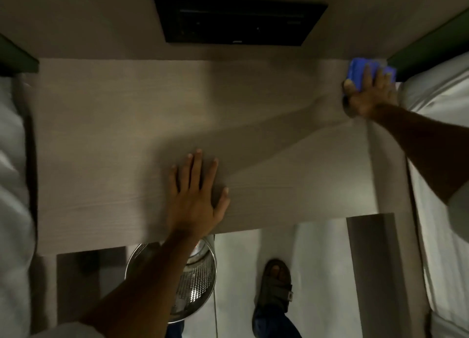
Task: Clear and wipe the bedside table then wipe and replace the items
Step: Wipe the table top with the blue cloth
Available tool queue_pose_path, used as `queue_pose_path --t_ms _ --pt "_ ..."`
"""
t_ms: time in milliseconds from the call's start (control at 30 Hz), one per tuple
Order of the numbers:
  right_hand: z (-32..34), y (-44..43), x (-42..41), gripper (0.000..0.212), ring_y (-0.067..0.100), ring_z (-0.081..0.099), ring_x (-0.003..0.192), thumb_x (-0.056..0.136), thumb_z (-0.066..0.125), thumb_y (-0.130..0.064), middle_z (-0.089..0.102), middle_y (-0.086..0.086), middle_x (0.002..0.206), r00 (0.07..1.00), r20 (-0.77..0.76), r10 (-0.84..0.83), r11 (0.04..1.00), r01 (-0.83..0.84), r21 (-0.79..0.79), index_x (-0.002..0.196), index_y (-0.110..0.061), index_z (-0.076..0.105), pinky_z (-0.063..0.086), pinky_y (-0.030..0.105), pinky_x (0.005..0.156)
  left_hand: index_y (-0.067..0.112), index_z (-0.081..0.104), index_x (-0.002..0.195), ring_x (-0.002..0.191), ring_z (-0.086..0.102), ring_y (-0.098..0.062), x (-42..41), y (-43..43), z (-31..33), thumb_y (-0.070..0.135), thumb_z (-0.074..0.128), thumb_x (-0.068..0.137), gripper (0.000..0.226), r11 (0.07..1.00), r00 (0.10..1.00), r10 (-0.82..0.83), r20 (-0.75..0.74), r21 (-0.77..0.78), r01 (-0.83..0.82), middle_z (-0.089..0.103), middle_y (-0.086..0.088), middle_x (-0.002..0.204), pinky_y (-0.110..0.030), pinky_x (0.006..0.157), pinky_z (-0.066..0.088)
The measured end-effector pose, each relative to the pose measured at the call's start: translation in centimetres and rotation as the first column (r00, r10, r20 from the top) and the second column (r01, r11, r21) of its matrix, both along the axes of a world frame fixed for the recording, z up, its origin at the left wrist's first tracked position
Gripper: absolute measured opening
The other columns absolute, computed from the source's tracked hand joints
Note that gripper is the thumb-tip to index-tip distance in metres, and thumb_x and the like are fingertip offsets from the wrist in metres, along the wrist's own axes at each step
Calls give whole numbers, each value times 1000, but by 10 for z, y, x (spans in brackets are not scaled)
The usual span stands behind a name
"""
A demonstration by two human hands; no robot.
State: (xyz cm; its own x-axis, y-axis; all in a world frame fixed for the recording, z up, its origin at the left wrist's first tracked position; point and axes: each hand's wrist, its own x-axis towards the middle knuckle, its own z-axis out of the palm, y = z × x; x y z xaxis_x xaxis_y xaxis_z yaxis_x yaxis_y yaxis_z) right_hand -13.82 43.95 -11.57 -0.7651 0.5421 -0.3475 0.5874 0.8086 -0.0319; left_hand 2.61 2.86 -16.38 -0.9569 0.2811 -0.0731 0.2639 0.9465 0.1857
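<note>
The bedside table (pixel 106 140) is a pale wood-grain top that fills the middle of the view, with nothing standing on it. My left hand (pixel 196 198) lies flat on the top near its front edge, fingers spread, holding nothing. My right hand (pixel 370 94) presses a blue cloth (pixel 360 70) onto the table's far right corner, fingers laid over the cloth.
A black wall panel (pixel 238 20) sits above the table's back edge. White bedding flanks the table on the left (pixel 12 185) and right (pixel 446 124). A perforated metal bin (pixel 193 279) stands on the floor under the front edge, next to my sandalled foot (pixel 275 287).
</note>
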Motion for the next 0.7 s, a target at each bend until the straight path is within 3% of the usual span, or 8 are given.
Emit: queue_pose_path --t_ms 133,300,467,567,700 --pt "-6 -80 -8 65 29 -5 148 97 27 -53 -3 10 162 990 -69 120 993 -121 -8 151 -25 6 1 50 117 25 34 151 152 19 -32 0 -1 4 58 40 90 70 999 999 5 33 41 -7 23 -12 164 -54 122 13" --pt "-8 -153 -13 65 30 -4 148 97 29 -53 -1 9 162 958 -83 275 961 -277 -15 151 -24 7 3 52 117 28 42 145 150 25 -28 -5 -22 11 55 36 96 56 974 998 -52 41 221 41 28 -10 162 -55 120 22" --pt "-18 -257 -18 63 30 -6 147 97 28 -52 -2 9 162 905 -133 404 910 -413 -46 151 -25 8 3 53 117 22 33 152 150 25 -29 -8 -161 5 51 27 101 58 989 989 149 -20 -7 -149 28 -13 162 -56 118 24" --pt "-22 -311 -23 64 28 -8 147 96 24 -55 -4 8 162 872 -139 469 874 -481 -70 151 -27 7 1 53 117 18 31 152 148 27 -34 -13 -221 5 58 24 99 67 983 990 142 11 -119 -140 28 -16 161 -57 119 21" --pt "-25 -384 -28 63 29 -4 148 96 26 -54 1 9 162 790 -193 582 799 -600 -43 151 -27 9 4 53 116 16 28 153 148 27 -35 -14 -226 6 61 26 97 72 981 993 115 8 -156 -112 29 -17 161 -56 120 20"
